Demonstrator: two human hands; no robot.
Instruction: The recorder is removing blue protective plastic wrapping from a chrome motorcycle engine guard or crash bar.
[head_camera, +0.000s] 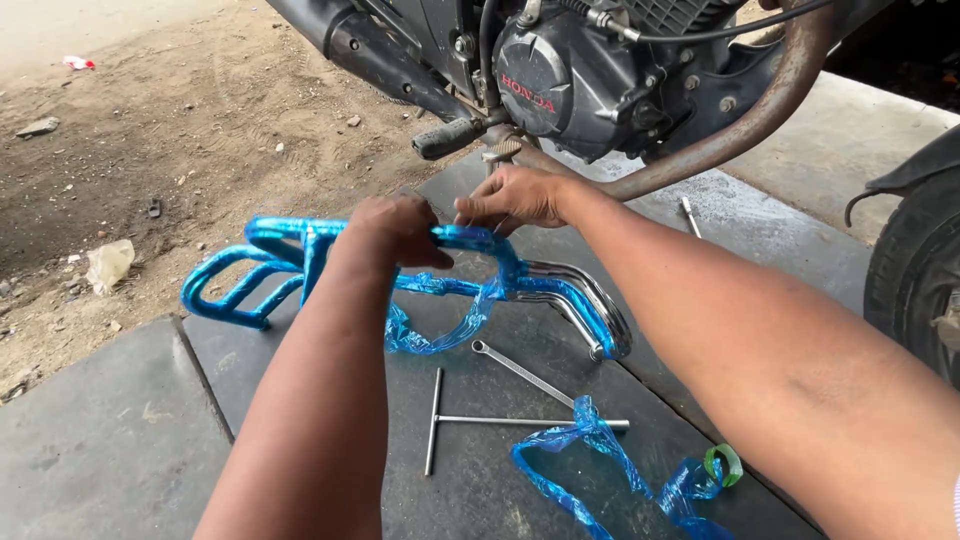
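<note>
Here the bent chrome steel tube guard wrapped in blue plastic film (300, 262) lies on the dark stone slab floor (120, 440), just in front of the black motorcycle engine (580, 70) and its rusty exhaust pipe (740, 120). Both hands are on the guard's top rail: the left hand (395, 232) is curled over the wrapped tube, and the right hand (512, 198) pinches the film just beside it, fingers closed on the plastic.

The guard looks stiff and fairly heavy, welded tubing that will not flex, so it is best gripped around a straight run of tube rather than at the bends. Where the film is off, at the right end, the bare chrome (590, 300) looks smooth and probably slippery. The film itself appears thin, stretchy and light; it hangs in a loose tangle under the rail (440, 330), and likely tears in strips, so a pinch at a free edge should serve best.

A strip of torn blue film (600, 470) lies near the person, touching a steel T-handle wrench (440, 420), with a slim steel spanner (520, 372) between wrench and guard.
</note>
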